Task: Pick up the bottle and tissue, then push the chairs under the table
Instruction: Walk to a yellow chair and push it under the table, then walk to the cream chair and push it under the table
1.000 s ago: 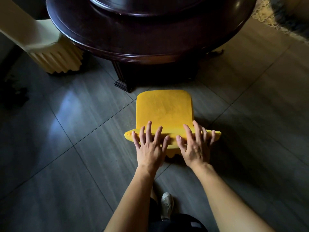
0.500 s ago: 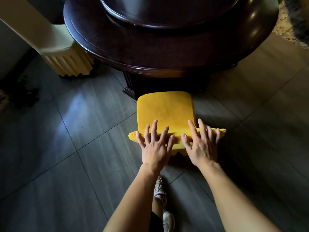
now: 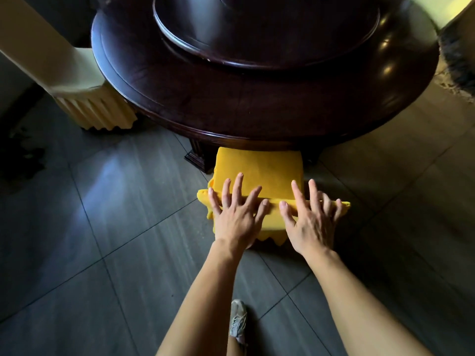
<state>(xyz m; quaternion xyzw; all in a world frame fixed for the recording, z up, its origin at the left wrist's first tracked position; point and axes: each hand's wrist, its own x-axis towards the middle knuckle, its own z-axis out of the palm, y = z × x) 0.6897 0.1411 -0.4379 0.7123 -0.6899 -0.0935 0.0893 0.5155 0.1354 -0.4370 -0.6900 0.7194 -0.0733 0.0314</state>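
A chair in a yellow cover (image 3: 259,170) stands in front of me, the far end of its seat under the rim of the round dark wooden table (image 3: 257,109). My left hand (image 3: 237,214) and my right hand (image 3: 312,217) lie flat, fingers spread, on the top of the chair's backrest, side by side. Neither hand grips anything. No bottle or tissue is in view.
A second chair in a pale cream pleated cover (image 3: 87,98) stands at the table's left side. A raised turntable (image 3: 267,29) sits on the tabletop. The table's pedestal foot (image 3: 199,158) shows left of the yellow seat. My shoe (image 3: 237,321) rests on the dark floor tiles.
The yellow chair has slid forward with both hands on its backrest; the front of its seat is now under the table rim. I have stepped closer to the table.
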